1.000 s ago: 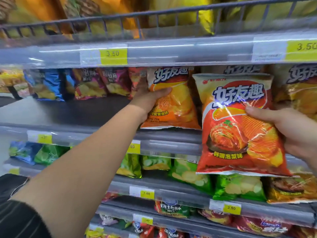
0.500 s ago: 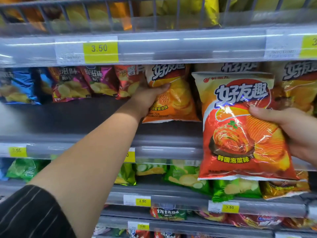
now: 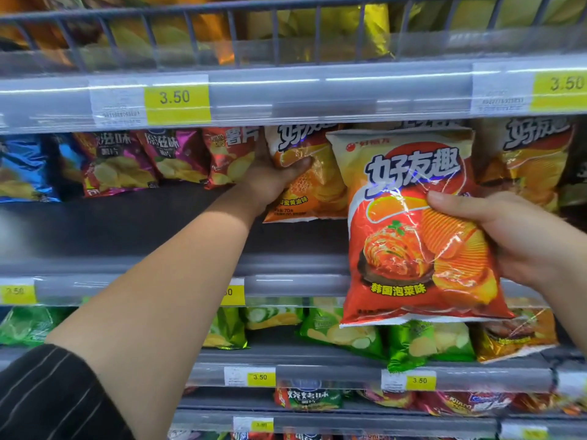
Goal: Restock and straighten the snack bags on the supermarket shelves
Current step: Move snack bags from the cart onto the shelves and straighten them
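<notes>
My left hand (image 3: 273,179) reaches deep into the second shelf and grips an orange chip bag (image 3: 313,192) by its left edge, thumb across the front. My right hand (image 3: 508,236) holds a red kimchi-flavour chip bag (image 3: 409,236) upright in front of the shelf, thumb on its face and fingers behind it. The red bag covers part of the orange bag and the shelf edge (image 3: 286,284) below.
Purple bags (image 3: 171,154), a red bag (image 3: 228,154) and blue bags (image 3: 22,166) stand at the back left of the same shelf, with bare shelf floor (image 3: 127,223) before them. More orange bags (image 3: 533,160) stand at right. Green bags (image 3: 343,335) fill the shelf below. A wire rail (image 3: 222,14) fronts the top shelf.
My left hand's grip on the orange bag has tightened, the thumb pressing in. The view has drifted a little; the red bag stays in my right hand at about the same spot.
</notes>
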